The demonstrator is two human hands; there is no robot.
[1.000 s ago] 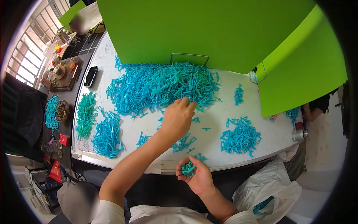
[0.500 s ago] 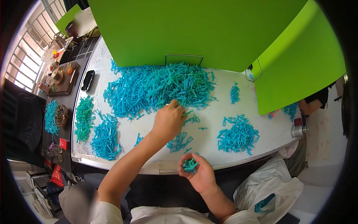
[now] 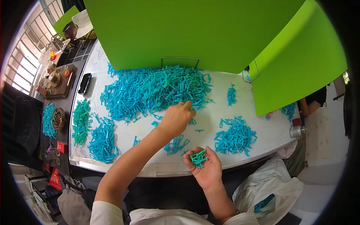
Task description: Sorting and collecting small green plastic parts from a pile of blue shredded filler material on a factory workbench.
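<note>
The main pile (image 3: pixel 146 93) of small blue and green plastic pieces lies at the far middle of a white table (image 3: pixel 273 131). The left hand (image 3: pixel 177 118) is at the near edge of this pile, back upward, fingers bent and drawn together. The fingertips point into the pieces; whether they grip one cannot be told. The right hand (image 3: pixel 210 170) is positioned at the near table edge, palm upward. Its fingers are curled into a cup, holding a cluster of green pieces (image 3: pixel 198 159).

Loose blue pieces (image 3: pixel 174 146) lie on the table between the left forearm and the right hand. A blue heap (image 3: pixel 235 135) is located to the right, with a small blue heap (image 3: pixel 231 94) beyond it. At the left end, a green heap (image 3: pixel 80 122) lies beside a second blue heap (image 3: pixel 102 141). A black tray (image 3: pixel 85 83) is located beyond these two.

A large green panel (image 3: pixel 195 30) stands behind the main pile; a second green panel (image 3: pixel 300 63) stands to its right. Another person's arm (image 3: pixel 305 107) is visible below the second panel. A white bag (image 3: pixel 283 191) containing blue pieces is located at the lower right.
</note>
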